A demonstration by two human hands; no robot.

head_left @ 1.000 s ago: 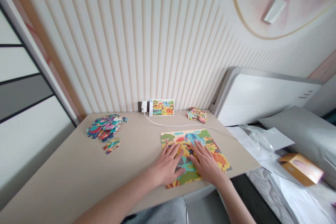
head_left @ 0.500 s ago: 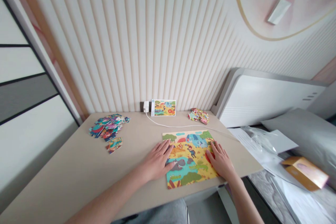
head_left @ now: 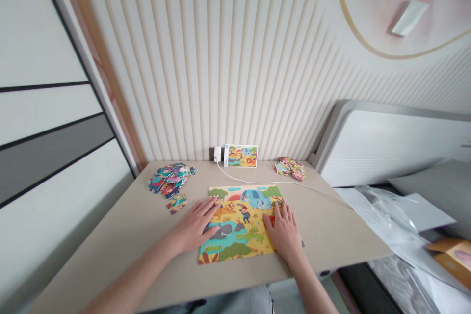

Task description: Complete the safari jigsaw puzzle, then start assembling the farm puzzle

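Note:
An assembled jigsaw puzzle (head_left: pixel 235 228) with bright animal pictures lies flat near the front of the desk. My left hand (head_left: pixel 195 225) rests on its left edge, fingers stretched out over the tiger and hippo. On the right side, my right hand (head_left: pixel 285 230) lies flat with fingers spread, covering part of the picture there. Neither hand grips anything. Behind the puzzle, a card (head_left: pixel 241 156) with the same animal scene leans upright against the wall.
A pile of dark puzzle pieces (head_left: pixel 171 179) sits at the back left, with a few yellowish pieces (head_left: pixel 177 202) in front. Another pile of pieces (head_left: pixel 290 168) lies back right. A white charger (head_left: pixel 217 154) trails its cable (head_left: pixel 265 182) rightward across the desk (head_left: pixel 327 230).
The puzzle has shifted left across the desk, closer to the left piles, with both hands moving along on it. The camera view has turned slightly left.

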